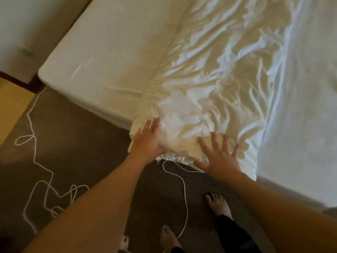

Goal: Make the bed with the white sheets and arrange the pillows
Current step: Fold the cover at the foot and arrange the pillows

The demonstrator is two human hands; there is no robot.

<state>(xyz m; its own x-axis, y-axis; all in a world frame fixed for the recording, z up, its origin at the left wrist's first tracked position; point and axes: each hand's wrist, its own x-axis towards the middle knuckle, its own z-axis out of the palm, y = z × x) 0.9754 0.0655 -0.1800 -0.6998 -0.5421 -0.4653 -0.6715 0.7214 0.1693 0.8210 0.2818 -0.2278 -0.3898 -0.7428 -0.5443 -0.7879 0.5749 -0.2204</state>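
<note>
Pressing flat, gripping nothing: left hand (145, 141) with fingers straight, right hand (219, 158) with fingers splayed. Both rest on the bunched corner of the crumpled white cotton sheet (209, 84), lower centre of frame, at the white mattress (109, 52) corner.

Risks:
- The loose corner may slide off the mattress once released.
- The thin white cord (184, 189) on the dark carpet (82, 143) lies near the bare feet (218, 205) and could snag or trip.

Containers: none visible. Pillows: not in view.

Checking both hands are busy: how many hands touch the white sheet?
2. The left hand lies flat on the bunched white sheet at the mattress edge; the right hand is spread right of it.
</note>
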